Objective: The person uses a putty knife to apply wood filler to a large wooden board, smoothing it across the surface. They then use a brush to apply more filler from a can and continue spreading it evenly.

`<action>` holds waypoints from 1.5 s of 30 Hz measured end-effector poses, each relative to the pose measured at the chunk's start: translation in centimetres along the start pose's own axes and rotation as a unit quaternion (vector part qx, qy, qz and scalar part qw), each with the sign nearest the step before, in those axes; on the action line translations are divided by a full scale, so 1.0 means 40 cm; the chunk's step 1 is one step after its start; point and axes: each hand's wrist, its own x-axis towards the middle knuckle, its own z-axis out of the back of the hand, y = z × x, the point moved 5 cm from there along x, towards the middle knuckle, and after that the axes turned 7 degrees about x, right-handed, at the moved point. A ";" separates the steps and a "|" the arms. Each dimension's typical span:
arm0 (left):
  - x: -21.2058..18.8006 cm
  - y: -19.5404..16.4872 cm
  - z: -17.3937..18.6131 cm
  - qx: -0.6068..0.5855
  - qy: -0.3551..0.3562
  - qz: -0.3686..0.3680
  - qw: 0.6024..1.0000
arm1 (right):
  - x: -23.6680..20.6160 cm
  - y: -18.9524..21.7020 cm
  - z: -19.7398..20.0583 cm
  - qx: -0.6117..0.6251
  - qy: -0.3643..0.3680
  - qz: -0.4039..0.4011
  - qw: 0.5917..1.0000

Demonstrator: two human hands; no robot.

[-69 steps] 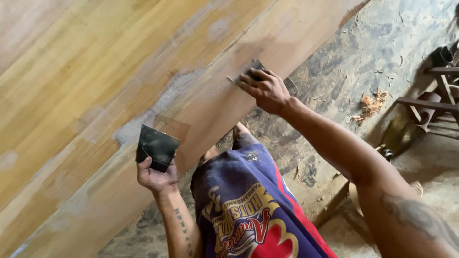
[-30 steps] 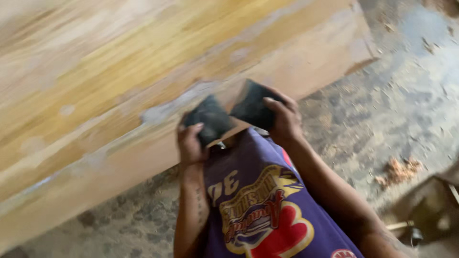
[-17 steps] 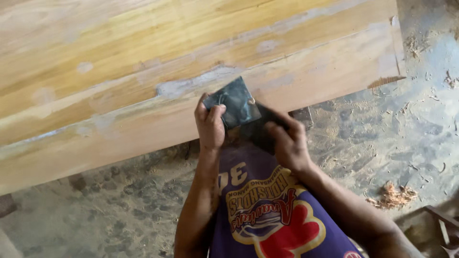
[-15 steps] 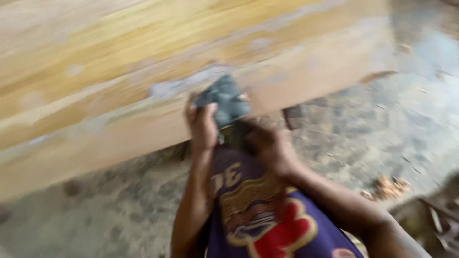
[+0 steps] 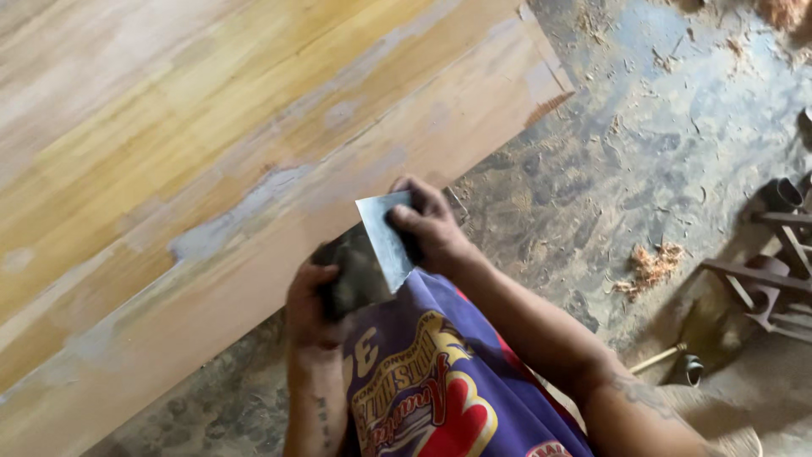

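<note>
left hand (image 5: 311, 298) gripping a dark pad (image 5: 353, 275) and right hand (image 5: 431, 227) with fingers closed on a metal scraper (image 5: 386, 239), blade across the pad, at the near edge of the wooden panel (image 5: 211, 161).

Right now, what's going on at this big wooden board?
A person stands at the edge of a large wooden panel that has grey filler patches along a seam. The right hand holds a flat metal scraper blade, laid against a darker scraper gripped in the left hand. Both tools are off the wood, just in front of the person's purple shirt. Wood shavings lie on the stained floor.
</note>
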 end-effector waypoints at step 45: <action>-0.468 -0.311 0.434 0.250 -0.106 -0.121 0.955 | -0.085 -0.237 -0.565 -0.684 0.303 0.100 0.656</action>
